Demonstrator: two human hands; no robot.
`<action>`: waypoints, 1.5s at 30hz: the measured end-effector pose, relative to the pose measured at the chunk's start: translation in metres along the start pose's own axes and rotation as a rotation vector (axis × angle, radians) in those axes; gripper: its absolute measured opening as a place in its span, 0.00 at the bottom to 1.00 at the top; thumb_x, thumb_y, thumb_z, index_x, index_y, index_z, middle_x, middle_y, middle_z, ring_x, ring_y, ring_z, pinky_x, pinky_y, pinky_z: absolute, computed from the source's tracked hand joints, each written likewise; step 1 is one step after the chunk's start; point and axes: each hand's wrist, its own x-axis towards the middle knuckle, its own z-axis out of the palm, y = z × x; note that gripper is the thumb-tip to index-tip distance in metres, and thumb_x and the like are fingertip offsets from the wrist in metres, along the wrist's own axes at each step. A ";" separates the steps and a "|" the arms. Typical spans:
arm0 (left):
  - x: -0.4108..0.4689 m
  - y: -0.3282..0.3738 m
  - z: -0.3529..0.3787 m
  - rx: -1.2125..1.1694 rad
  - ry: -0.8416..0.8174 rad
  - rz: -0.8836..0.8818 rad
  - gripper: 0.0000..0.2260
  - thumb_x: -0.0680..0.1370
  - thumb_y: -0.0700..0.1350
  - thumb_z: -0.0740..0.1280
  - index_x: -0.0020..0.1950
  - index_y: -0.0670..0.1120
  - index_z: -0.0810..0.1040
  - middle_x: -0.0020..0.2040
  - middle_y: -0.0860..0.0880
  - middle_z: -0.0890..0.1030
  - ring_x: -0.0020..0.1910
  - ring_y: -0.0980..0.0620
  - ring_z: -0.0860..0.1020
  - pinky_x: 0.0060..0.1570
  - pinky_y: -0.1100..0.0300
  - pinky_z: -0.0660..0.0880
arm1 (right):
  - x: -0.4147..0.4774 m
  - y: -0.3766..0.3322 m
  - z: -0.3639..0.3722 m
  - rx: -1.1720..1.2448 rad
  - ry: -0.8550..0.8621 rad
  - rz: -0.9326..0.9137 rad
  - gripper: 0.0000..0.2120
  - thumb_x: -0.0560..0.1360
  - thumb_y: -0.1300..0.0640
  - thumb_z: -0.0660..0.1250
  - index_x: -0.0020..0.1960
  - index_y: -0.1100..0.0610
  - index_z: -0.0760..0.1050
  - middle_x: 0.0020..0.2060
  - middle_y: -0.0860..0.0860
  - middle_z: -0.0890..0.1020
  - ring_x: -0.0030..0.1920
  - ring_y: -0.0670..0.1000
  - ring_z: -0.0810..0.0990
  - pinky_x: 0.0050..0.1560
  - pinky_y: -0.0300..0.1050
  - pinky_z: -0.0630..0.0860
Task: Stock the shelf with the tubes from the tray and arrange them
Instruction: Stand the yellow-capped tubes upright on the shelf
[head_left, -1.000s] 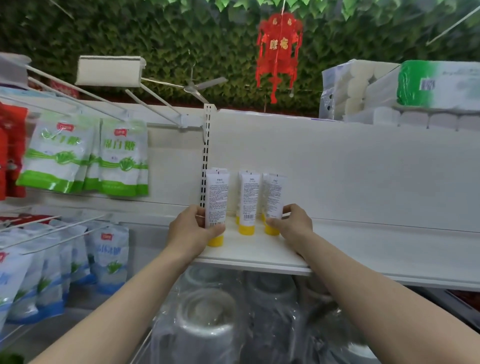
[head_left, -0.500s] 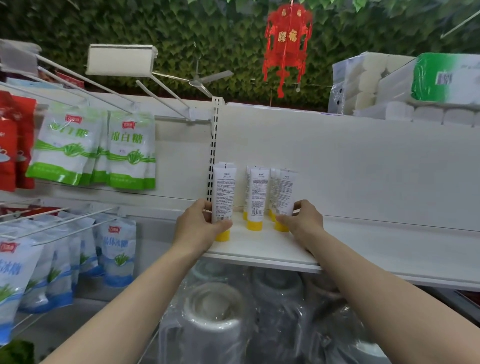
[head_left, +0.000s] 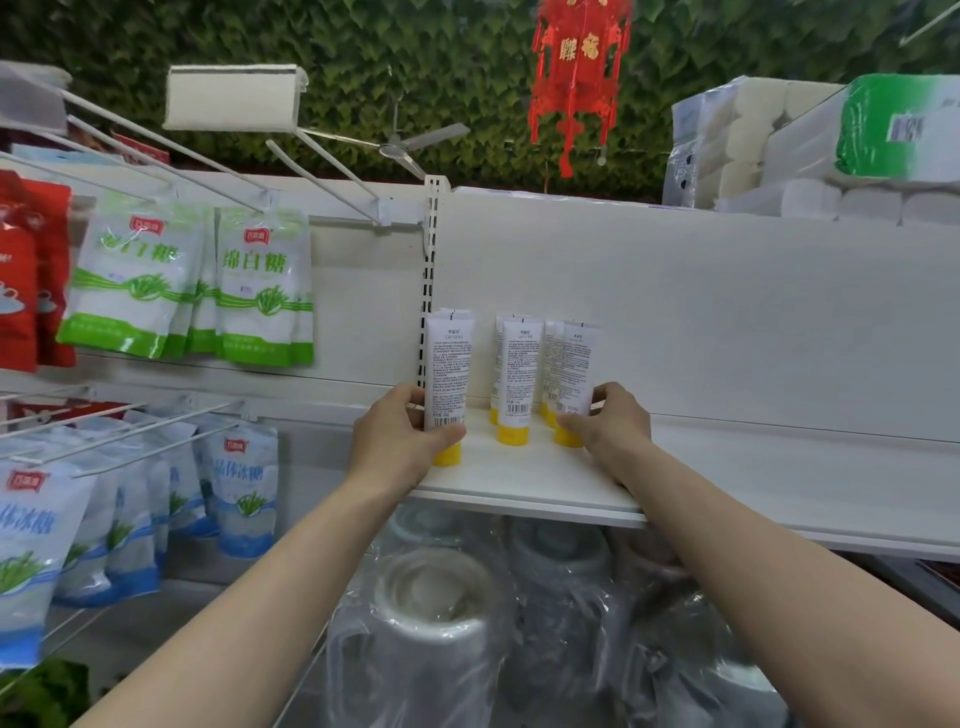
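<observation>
Tubes stand cap-down in three short rows on the white shelf (head_left: 519, 483). Left hand (head_left: 400, 441) has its fingers closed around the front left tube (head_left: 448, 374). Right hand (head_left: 610, 431) fingers press the front right tube (head_left: 574, 374). Middle tube (head_left: 519, 374) stands free between the fingers. Sugar bags (head_left: 260, 286) hang well left.

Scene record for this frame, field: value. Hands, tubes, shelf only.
left hand: gripping the leftmost front tube, thumb across its lower label
right hand: touching the rightmost front tube near its cap
middle tube: free, upright on its yellow cap
tubes behind: partly hidden, count unclear
shelf: white, bare to the right
</observation>
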 end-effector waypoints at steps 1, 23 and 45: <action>0.000 0.000 0.000 -0.001 0.001 0.001 0.15 0.69 0.46 0.78 0.52 0.50 0.79 0.45 0.52 0.83 0.43 0.54 0.81 0.43 0.61 0.73 | 0.000 0.000 0.000 0.002 -0.002 -0.002 0.20 0.70 0.50 0.76 0.57 0.53 0.72 0.53 0.53 0.81 0.54 0.54 0.79 0.56 0.50 0.77; 0.000 -0.001 -0.001 0.021 -0.007 0.009 0.15 0.69 0.48 0.78 0.53 0.50 0.79 0.47 0.52 0.83 0.45 0.54 0.81 0.45 0.61 0.74 | 0.000 0.000 0.001 -0.023 0.019 0.001 0.21 0.70 0.50 0.76 0.57 0.54 0.72 0.55 0.53 0.81 0.56 0.54 0.78 0.57 0.52 0.77; 0.007 -0.007 0.001 0.006 -0.022 0.007 0.16 0.70 0.47 0.77 0.55 0.50 0.79 0.48 0.53 0.83 0.46 0.53 0.80 0.44 0.63 0.72 | -0.008 -0.006 -0.002 -0.070 0.028 -0.004 0.21 0.71 0.51 0.76 0.59 0.56 0.73 0.56 0.53 0.81 0.55 0.55 0.78 0.55 0.51 0.77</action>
